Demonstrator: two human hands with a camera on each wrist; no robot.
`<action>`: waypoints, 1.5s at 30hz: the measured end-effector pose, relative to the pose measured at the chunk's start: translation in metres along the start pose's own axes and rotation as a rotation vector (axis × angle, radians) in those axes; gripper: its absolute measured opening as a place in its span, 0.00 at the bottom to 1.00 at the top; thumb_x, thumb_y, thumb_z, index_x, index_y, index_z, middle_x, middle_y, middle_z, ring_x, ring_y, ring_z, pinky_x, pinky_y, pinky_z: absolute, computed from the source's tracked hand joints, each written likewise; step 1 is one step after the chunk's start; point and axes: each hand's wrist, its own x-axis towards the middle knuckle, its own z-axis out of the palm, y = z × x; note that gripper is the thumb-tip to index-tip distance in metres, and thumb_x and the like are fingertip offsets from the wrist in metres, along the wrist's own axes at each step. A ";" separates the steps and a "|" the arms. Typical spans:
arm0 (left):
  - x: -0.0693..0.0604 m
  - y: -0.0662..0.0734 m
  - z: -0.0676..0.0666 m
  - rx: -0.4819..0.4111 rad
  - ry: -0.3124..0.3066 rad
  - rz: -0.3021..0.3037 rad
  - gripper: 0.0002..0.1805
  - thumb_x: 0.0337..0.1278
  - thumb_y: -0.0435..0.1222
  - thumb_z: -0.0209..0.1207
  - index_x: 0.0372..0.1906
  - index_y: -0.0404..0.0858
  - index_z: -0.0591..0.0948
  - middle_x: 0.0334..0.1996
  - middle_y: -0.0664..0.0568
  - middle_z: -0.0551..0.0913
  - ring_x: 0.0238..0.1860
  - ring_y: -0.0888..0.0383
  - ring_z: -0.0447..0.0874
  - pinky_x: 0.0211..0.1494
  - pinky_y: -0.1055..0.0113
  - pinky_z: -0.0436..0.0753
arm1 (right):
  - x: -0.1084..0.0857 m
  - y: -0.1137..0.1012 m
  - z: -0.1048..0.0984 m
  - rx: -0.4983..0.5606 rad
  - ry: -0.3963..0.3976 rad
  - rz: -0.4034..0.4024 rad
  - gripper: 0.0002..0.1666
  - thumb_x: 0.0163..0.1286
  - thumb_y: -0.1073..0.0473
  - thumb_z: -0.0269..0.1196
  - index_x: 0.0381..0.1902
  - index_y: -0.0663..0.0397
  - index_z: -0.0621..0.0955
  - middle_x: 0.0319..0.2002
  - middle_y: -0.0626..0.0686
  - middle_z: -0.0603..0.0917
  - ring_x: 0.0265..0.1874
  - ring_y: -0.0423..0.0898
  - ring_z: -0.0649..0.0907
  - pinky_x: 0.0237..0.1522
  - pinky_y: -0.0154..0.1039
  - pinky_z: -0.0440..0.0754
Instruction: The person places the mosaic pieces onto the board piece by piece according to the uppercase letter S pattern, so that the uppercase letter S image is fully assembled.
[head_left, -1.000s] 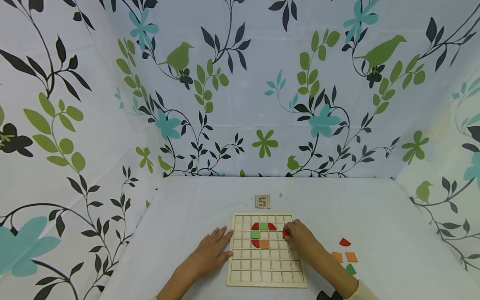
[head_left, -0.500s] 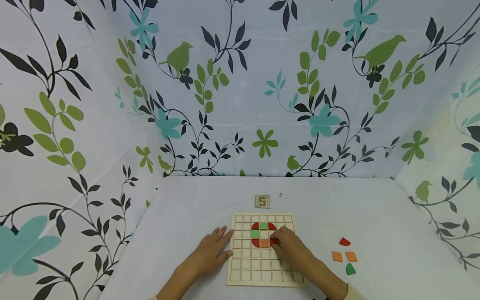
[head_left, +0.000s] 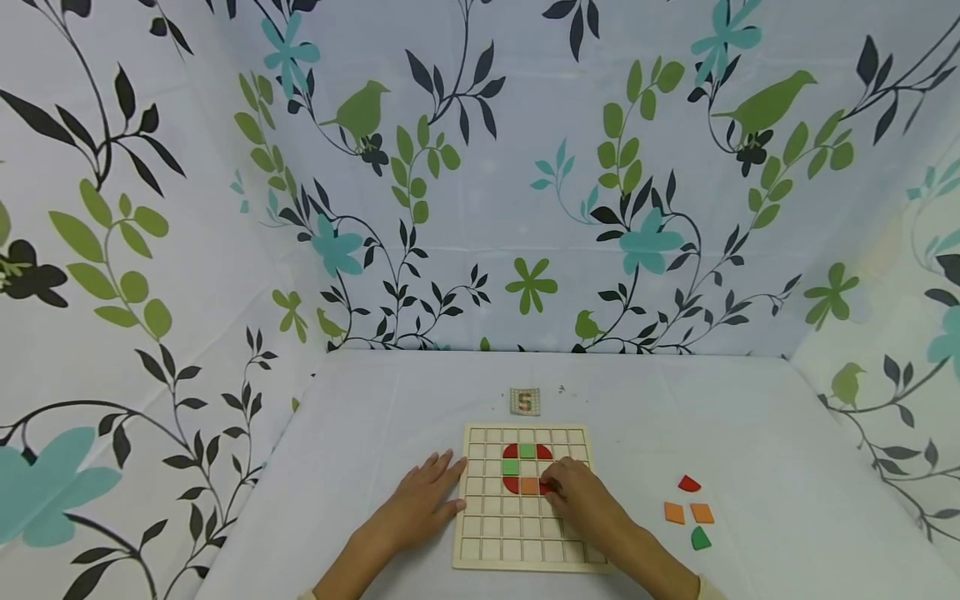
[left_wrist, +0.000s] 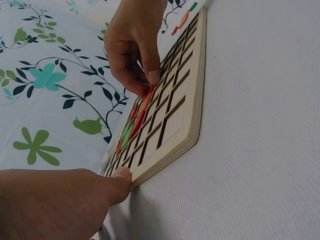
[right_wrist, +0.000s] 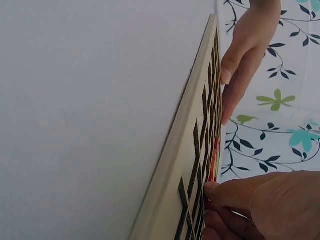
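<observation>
A wooden grid board (head_left: 510,529) lies on the white table. My right hand (head_left: 588,504) pinches a red quarter-round tile (head_left: 544,489) at the cell right of an orange square tile (head_left: 529,486); the fingers partly cover it. Three other red tiles (head_left: 511,484) and two light green squares (head_left: 527,451) sit in cells around there. Along the board's left edge rests my left hand (head_left: 423,500), its fingers extended and its thumb against the frame. The left wrist view shows the right hand's thumb and fingers (left_wrist: 153,76) down at the coloured tiles.
A small card (head_left: 525,402) with an S-shaped pattern on a grid lies behind the board. To the right are a loose red tile (head_left: 688,483), two orange squares (head_left: 702,514) and a green tile (head_left: 701,538). A patterned cloth (head_left: 450,283) hangs behind the table.
My right hand has carried the red tile leftward from the board's right side to the cell beside the orange square. The left hand has stayed on the board's edge.
</observation>
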 end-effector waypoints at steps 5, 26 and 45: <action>0.001 0.000 0.001 0.000 -0.005 -0.001 0.37 0.79 0.52 0.56 0.82 0.41 0.64 0.82 0.36 0.60 0.82 0.32 0.55 0.78 0.30 0.60 | -0.001 0.004 -0.001 -0.018 0.003 -0.029 0.06 0.69 0.67 0.72 0.42 0.54 0.86 0.41 0.44 0.84 0.44 0.41 0.80 0.48 0.39 0.86; 0.001 -0.001 0.002 -0.008 -0.003 -0.006 0.37 0.79 0.53 0.57 0.83 0.42 0.64 0.82 0.36 0.59 0.82 0.33 0.55 0.79 0.30 0.59 | -0.069 0.059 -0.095 -0.034 0.109 0.226 0.16 0.68 0.62 0.74 0.52 0.57 0.84 0.49 0.53 0.82 0.49 0.51 0.83 0.49 0.48 0.87; -0.002 0.002 0.001 -0.017 -0.006 -0.007 0.37 0.79 0.52 0.56 0.83 0.41 0.63 0.82 0.36 0.59 0.83 0.33 0.54 0.79 0.30 0.57 | -0.113 0.126 -0.096 -0.089 0.063 0.330 0.09 0.71 0.66 0.70 0.47 0.57 0.85 0.45 0.52 0.80 0.43 0.46 0.83 0.45 0.41 0.86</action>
